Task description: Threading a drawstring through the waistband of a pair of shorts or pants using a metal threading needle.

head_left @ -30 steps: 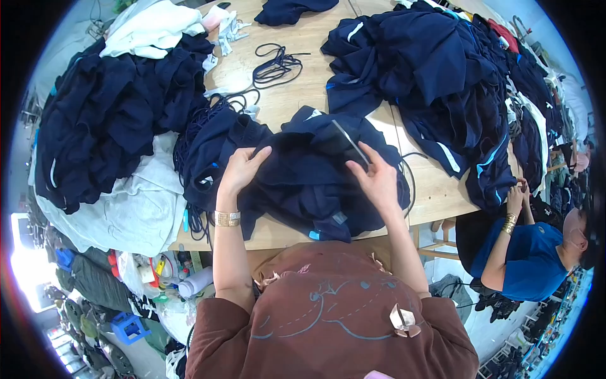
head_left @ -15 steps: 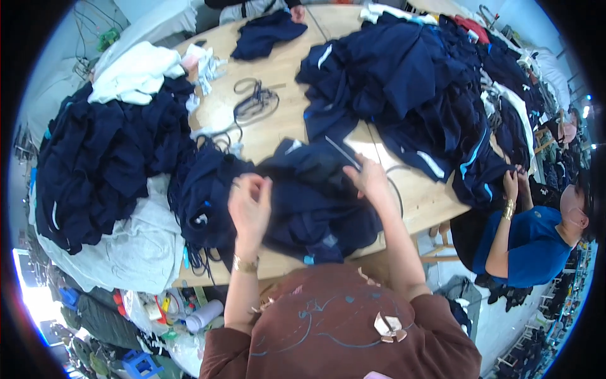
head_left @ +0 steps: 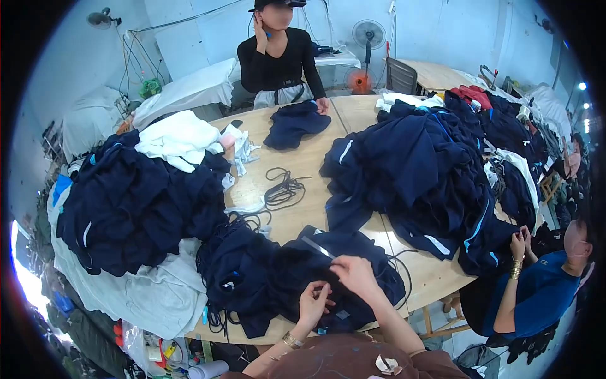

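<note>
A navy garment [head_left: 360, 243] lies in front of me at the table's near edge. My right hand [head_left: 355, 275] is closed over it on a slim silver metal tool [head_left: 317, 246], which points away to the left; its exact kind is not clear. Just left of and nearer than the right hand, my left hand [head_left: 314, 304] has its thumb and fingers pinched together at the garment. Whatever lies between those fingertips is hidden. Dark cords [head_left: 218, 312] hang from a bunched navy garment [head_left: 237, 265] beside my left hand.
Large navy garment piles stand at left [head_left: 139, 196] and right [head_left: 410, 164]. A dark cord coil [head_left: 284, 189] lies mid-table [head_left: 252, 174]. Across the table a person [head_left: 281, 60] touches a navy piece [head_left: 293, 126]. Another person [head_left: 536, 287] sits at right, hands on fabric.
The view has tilted up, bringing in the person across the table. My left hand has come down onto the garment, closer to my right hand. The right hand keeps its tool.
</note>
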Action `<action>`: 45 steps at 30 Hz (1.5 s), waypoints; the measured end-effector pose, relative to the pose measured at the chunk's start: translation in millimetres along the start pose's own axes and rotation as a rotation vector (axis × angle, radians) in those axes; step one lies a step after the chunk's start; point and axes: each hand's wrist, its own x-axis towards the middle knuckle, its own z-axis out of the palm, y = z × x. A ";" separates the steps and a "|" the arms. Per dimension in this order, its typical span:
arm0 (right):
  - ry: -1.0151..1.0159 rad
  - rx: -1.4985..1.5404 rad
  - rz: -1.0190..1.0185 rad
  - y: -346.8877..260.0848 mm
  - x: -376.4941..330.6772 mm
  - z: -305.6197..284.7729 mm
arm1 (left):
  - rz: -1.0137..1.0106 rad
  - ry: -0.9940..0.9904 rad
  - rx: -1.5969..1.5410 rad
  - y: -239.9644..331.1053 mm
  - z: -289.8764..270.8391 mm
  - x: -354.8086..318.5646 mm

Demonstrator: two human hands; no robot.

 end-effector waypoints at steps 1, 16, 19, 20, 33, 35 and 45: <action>-0.053 -0.063 -0.045 -7.4 -2.3 -2.2 | 0.057 0.072 0.096 0.3 4.7 2.1; -0.007 -0.531 -0.103 -27.4 15.3 -23.6 | 1.036 0.083 0.688 36.2 1.4 -60.5; -0.085 -0.589 -0.121 -41.1 27.8 -12.7 | 1.100 0.092 0.777 34.9 0.8 -65.2; -0.133 -0.601 -0.167 -37.9 30.9 -3.6 | 1.116 0.072 0.800 37.9 3.8 -66.0; -0.511 -0.090 -0.242 -65.6 34.9 -30.4 | 0.557 -0.387 0.057 111.0 -2.6 -68.0; -0.671 0.113 -0.232 -74.2 27.9 -48.8 | 0.618 -0.371 0.096 126.6 -1.4 -62.1; 0.363 0.146 -0.514 -75.2 35.1 -69.6 | 1.173 -0.019 0.835 172.2 -19.9 -67.1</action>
